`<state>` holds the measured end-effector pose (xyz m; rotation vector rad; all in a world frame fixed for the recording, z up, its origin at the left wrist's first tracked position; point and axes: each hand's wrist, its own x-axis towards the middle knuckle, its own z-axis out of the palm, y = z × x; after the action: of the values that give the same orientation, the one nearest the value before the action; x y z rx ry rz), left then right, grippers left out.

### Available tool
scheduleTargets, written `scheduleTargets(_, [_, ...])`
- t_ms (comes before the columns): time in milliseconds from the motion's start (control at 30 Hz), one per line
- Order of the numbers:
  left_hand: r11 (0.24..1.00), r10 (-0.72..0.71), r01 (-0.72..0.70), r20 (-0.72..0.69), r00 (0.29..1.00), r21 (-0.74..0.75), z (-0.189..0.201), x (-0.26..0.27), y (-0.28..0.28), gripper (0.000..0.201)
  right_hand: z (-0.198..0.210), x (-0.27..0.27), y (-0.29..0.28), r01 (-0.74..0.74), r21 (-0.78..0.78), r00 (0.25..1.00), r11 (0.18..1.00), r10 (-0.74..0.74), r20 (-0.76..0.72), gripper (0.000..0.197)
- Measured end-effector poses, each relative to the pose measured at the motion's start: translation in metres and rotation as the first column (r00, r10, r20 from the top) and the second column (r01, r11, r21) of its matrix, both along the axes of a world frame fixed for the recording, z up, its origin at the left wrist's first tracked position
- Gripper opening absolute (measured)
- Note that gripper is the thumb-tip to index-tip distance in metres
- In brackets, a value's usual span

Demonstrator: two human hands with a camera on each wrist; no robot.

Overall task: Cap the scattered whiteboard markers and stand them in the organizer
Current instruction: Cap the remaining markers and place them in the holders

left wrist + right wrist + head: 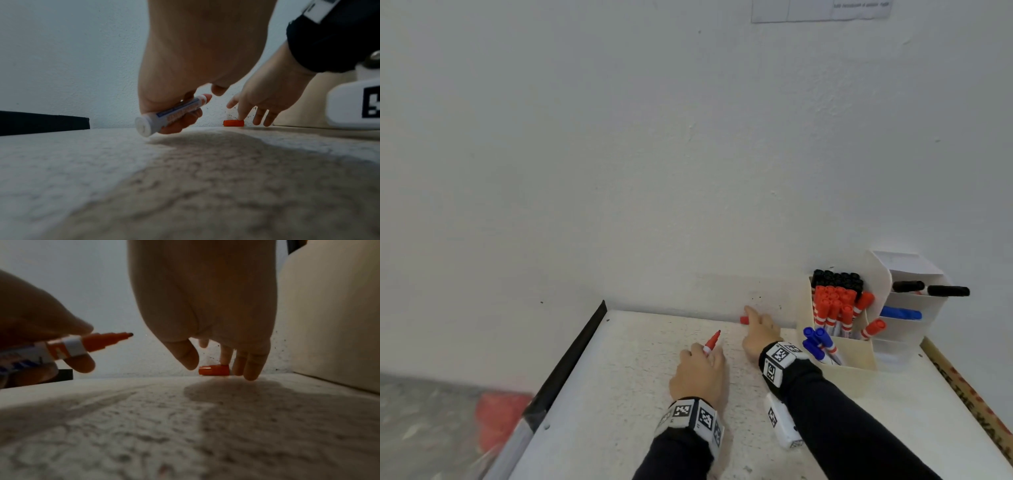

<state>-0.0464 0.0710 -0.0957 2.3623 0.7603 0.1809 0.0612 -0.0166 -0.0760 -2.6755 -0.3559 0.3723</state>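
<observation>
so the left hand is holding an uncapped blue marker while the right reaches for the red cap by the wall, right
Not quite: the marker in the left hand is red, as the right wrist view shows. The rest holds: it is uncapped, and the right hand reaches for the red cap by the wall.

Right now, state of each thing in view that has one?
red marker: uncapped, gripped in left hand
red cap: off, lying on table by the wall
right hand: fingers extended, one fingertip touching the cap
organizer: holds capped black, red and blue markers

Uncapped red marker [711,342] in left hand [700,373]
</observation>
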Motion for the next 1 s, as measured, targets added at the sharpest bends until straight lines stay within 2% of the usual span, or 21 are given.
scheduleTargets(100, [1.000,-0.015,0.015,-0.022,1.000,-0.025,-0.001,0.001,0.001,0.044,-0.003,0.003,-0.003,0.007,-0.105,1.000,0.994,-0.009,-0.013,0.065])
scheduleTargets(200, [1.000,-0.031,0.031,-0.031,0.999,0.005,0.002,-0.001,0.001,0.046,-0.006,0.005,0.000,0.029,-0.152,1.000,0.988,-0.028,0.007,0.050])
scheduleTargets(300, [0.999,-0.036,0.036,-0.018,0.999,0.006,0.003,-0.002,0.001,0.048,-0.006,0.004,0.001,0.049,-0.078,0.998,0.996,-0.046,0.034,0.033])
scheduleTargets(367, [0.999,-0.040,0.040,-0.009,0.999,-0.004,0.002,-0.002,0.001,0.049,-0.004,0.002,0.000,0.029,0.045,0.996,0.999,-0.033,0.086,0.020])
scheduleTargets(467, [0.999,-0.036,0.036,-0.006,0.999,-0.004,-0.003,0.000,0.002,0.048,0.003,-0.005,-0.002,-0.036,0.266,0.993,0.963,0.005,0.116,0.020])
scheduleTargets(533, [0.999,-0.037,0.037,0.002,0.999,-0.002,-0.005,0.001,0.003,0.046,0.007,-0.009,-0.004,-0.114,0.348,0.988,0.931,0.071,0.134,0.019])
scheduleTargets(667, [0.999,-0.048,0.048,0.018,0.999,0.017,-0.006,0.002,0.004,0.040,0.009,-0.017,-0.012,-0.221,0.400,0.974,0.890,0.182,0.133,0.027])
scheduleTargets(800, [0.994,-0.089,0.088,0.017,0.996,0.057,-0.004,0.002,0.002,0.036,0.006,-0.022,-0.023,-0.220,0.480,0.973,0.849,0.228,0.041,0.030])
scheduleTargets(900, [0.991,-0.106,0.105,0.008,0.994,0.087,-0.001,0.002,0.000,0.035,0.008,-0.022,-0.030,-0.197,0.517,0.977,0.833,0.211,0.033,0.039])
scheduleTargets(1000, [0.988,-0.136,0.130,0.074,0.988,0.082,-0.001,0.001,-0.004,0.032,0.009,-0.027,-0.030,-0.223,0.491,0.969,0.842,0.248,0.015,0.032])
